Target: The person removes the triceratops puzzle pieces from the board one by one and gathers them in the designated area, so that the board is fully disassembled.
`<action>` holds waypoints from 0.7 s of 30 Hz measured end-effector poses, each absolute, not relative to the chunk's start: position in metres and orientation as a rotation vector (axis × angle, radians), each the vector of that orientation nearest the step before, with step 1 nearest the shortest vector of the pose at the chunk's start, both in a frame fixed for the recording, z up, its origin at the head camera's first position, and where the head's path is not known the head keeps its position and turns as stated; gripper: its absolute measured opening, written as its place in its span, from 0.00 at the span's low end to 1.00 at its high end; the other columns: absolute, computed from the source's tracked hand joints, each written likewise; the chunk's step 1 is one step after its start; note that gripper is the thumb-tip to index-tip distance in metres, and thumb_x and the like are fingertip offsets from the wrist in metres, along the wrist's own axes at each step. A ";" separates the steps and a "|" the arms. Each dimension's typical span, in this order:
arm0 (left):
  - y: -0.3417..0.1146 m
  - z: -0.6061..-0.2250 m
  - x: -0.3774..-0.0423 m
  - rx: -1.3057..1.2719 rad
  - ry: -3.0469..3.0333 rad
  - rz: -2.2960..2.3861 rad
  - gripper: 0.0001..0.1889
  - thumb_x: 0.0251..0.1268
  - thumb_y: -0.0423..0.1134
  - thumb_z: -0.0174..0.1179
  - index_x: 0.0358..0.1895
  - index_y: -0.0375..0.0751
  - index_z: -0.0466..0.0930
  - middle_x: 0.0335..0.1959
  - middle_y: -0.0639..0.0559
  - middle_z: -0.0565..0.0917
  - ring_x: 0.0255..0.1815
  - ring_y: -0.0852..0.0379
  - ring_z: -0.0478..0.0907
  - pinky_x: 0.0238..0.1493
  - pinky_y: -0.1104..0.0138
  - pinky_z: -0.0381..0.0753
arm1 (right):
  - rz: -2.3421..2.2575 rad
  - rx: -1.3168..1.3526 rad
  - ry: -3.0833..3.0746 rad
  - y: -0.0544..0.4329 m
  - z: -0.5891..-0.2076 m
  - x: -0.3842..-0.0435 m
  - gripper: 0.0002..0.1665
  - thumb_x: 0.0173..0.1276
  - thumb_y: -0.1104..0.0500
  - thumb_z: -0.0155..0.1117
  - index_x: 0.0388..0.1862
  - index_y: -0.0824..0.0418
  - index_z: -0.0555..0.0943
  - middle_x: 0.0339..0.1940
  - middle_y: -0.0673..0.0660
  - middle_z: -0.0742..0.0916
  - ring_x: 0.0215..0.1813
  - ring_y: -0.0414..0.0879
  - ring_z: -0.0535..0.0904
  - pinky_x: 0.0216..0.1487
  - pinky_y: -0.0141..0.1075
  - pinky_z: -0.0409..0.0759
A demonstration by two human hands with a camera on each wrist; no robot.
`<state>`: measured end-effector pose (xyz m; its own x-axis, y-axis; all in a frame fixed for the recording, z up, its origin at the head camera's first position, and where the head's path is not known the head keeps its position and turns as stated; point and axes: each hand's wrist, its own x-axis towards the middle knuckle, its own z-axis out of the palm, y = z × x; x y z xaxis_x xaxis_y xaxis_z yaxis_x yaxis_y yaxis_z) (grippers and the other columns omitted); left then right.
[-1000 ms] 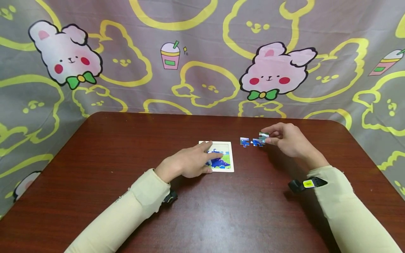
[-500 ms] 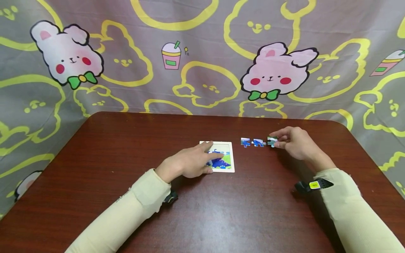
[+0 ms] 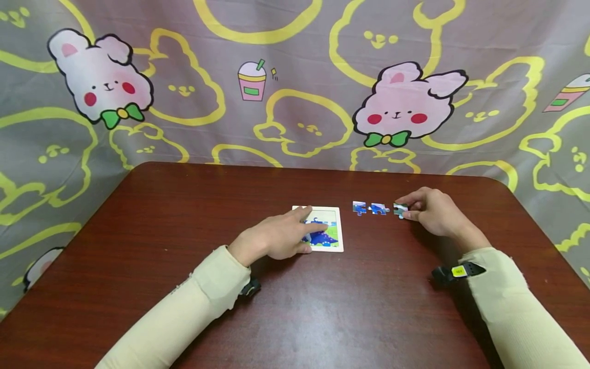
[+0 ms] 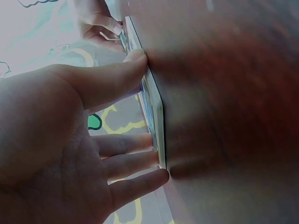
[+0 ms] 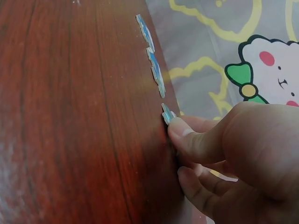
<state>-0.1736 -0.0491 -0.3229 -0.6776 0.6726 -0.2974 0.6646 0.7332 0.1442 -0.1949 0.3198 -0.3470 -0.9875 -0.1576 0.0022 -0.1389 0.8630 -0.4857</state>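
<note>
Between the hands (image 3: 280, 237) (image 3: 434, 211) lie 2 puzzle pieces (image 3: 359, 207) (image 3: 378, 209).

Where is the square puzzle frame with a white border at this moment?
In the head view, the square white-bordered puzzle frame lies on the brown wood-grained table, partly under the person's left hand, left of the three multicoloured jigsaw pieces.

Tray (image 3: 339, 230) on table (image 3: 345, 302) — three puzzle pieces (image 3: 378, 208) to its right — curtain (image 3: 304, 66) behind.

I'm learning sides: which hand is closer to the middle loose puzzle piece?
Right hand, just right of the middle piece; the left hand rests on the puzzle board, farther off to the left.
</note>
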 end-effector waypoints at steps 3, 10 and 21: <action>-0.049 -0.323 -0.174 1.042 2.606 0.034 0.34 0.81 0.51 0.60 0.84 0.65 0.60 0.88 0.38 0.53 0.89 0.41 0.52 0.79 0.50 0.71 | -0.773 -0.228 2.999 0.319 -0.347 -0.195 0.17 0.71 0.65 0.73 0.58 0.63 0.89 0.46 0.63 0.85 0.48 0.55 0.79 0.45 0.41 0.74; -0.049 -0.323 -0.174 1.051 2.612 0.027 0.33 0.81 0.51 0.59 0.84 0.65 0.61 0.88 0.38 0.54 0.89 0.41 0.53 0.79 0.50 0.72 | -0.763 -0.200 2.994 0.319 -0.347 -0.193 0.18 0.72 0.65 0.72 0.59 0.63 0.89 0.47 0.63 0.84 0.47 0.54 0.77 0.42 0.41 0.73; -0.049 -0.323 -0.171 1.012 2.624 0.020 0.33 0.81 0.53 0.59 0.84 0.69 0.60 0.89 0.42 0.52 0.89 0.44 0.53 0.75 0.50 0.76 | -0.765 -0.225 2.994 0.320 -0.346 -0.192 0.19 0.73 0.64 0.71 0.62 0.63 0.88 0.48 0.64 0.86 0.47 0.54 0.79 0.41 0.39 0.75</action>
<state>-0.1714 -0.0493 -0.3226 -0.6944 0.6554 -0.2970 0.6509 0.7481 0.1290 -0.1924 0.3201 -0.3457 -0.9885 -0.1509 -0.0060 -0.1295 0.8677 -0.4800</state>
